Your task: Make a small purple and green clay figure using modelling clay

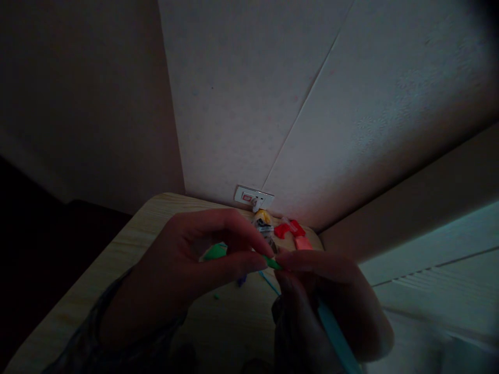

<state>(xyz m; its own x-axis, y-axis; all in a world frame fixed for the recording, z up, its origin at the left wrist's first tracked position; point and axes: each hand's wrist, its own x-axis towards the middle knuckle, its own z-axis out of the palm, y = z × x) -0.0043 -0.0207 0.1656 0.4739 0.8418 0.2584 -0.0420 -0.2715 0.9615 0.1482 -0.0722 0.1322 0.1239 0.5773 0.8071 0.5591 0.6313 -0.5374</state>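
Note:
A small bright green piece (pixel 273 263), soft-looking like modelling clay, is pinched between the fingertips of both hands. My left hand (pixel 202 254) grips its left end with thumb and forefinger. From the other side, my right hand (pixel 331 280) closes its thumb and forefinger on the right end. A long light-blue thing (pixel 337 335) runs under my right palm; its kind is hard to make out in the dim light. Behind my left fingers lies a larger green lump (pixel 215 252) on the wooden table (pixel 144 244). A thin blue strip (pixel 268 282) lies below the fingertips.
Red pieces (pixel 286 228) and a pink block (pixel 303 242) lie at the table's far right corner, beside a clear bag with something yellow (pixel 263 216). A wall socket (pixel 246 196) holds a white plug. Small purple bits (pixel 242 281) and a green crumb (pixel 216 296) lie nearer.

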